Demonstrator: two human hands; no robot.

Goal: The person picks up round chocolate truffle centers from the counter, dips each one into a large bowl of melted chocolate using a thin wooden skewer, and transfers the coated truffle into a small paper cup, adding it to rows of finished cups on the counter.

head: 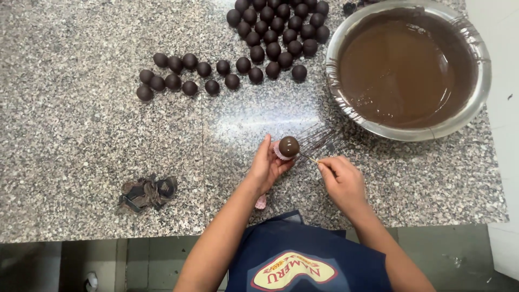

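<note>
Head view, step: my left hand (266, 166) grips pink cup (279, 152) under glossy chocolate ball (289, 146).
Right hand (344, 181): pinching thin stick (309, 158).
Next: slide stick free gently.

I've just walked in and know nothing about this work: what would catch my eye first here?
Probably the steel bowl of melted chocolate at top right, and the dark balls spread along the top of the counter. At centre, the left hand holds a glossy ball in a pink cup; the right hand pinches a thin stick.
</note>
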